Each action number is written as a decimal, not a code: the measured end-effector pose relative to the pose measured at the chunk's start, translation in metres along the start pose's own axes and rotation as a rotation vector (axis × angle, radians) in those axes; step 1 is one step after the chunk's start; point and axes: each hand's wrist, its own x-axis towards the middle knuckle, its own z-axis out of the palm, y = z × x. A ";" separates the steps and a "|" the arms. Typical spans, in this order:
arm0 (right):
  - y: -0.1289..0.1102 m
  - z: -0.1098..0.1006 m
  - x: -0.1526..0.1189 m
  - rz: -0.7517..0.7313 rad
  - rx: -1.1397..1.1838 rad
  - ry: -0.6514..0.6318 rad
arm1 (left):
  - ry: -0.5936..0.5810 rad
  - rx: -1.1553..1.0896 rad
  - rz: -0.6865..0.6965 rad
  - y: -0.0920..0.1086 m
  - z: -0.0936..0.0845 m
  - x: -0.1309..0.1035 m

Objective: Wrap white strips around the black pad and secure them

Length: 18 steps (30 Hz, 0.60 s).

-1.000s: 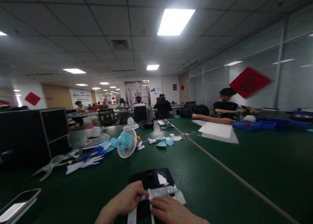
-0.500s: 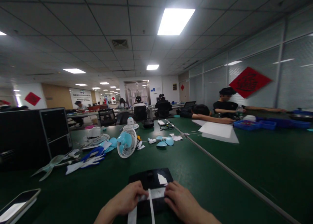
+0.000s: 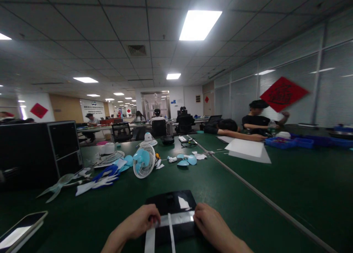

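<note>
My left hand pinches the pale strip; right hand curled at it, grip unclear; uneven pull could skew it

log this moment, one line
left hand: at left end of flat silver strip | right hand: at right end | strip: across glossy black panel

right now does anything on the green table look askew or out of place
The fan head looks odd: it leans on its rim, no stand visible. Loose blue blades lie apart, to its right. The gloves look carelessly heaped. I see no spill.
</note>
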 end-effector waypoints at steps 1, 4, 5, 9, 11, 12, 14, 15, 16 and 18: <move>0.000 0.000 0.000 0.007 -0.003 0.003 | 0.004 0.001 -0.006 -0.001 0.000 0.000; 0.001 -0.001 0.000 -0.004 0.009 0.004 | -0.012 -0.012 -0.038 -0.006 -0.001 -0.001; 0.001 -0.002 0.000 -0.011 0.017 0.004 | -0.023 -0.020 -0.052 -0.007 -0.002 -0.002; 0.001 -0.002 0.001 -0.008 0.022 0.010 | -0.049 -0.042 -0.107 -0.014 -0.002 -0.002; 0.002 -0.001 0.002 -0.004 0.015 0.011 | -0.055 -0.043 -0.123 -0.018 -0.002 -0.003; 0.003 -0.001 0.002 -0.004 0.013 0.013 | -0.056 -0.047 -0.127 -0.019 -0.003 -0.003; 0.004 0.000 0.003 -0.006 0.011 0.013 | -0.058 -0.067 -0.135 -0.020 -0.003 -0.004; 0.005 0.000 0.004 -0.005 0.011 0.010 | -0.062 -0.083 -0.136 -0.021 -0.004 -0.004; 0.006 -0.001 0.005 0.000 0.010 0.009 | -0.064 -0.099 -0.136 -0.021 -0.006 -0.005; 0.007 -0.003 0.009 0.011 0.013 0.015 | -0.050 -0.124 -0.147 -0.024 -0.009 -0.005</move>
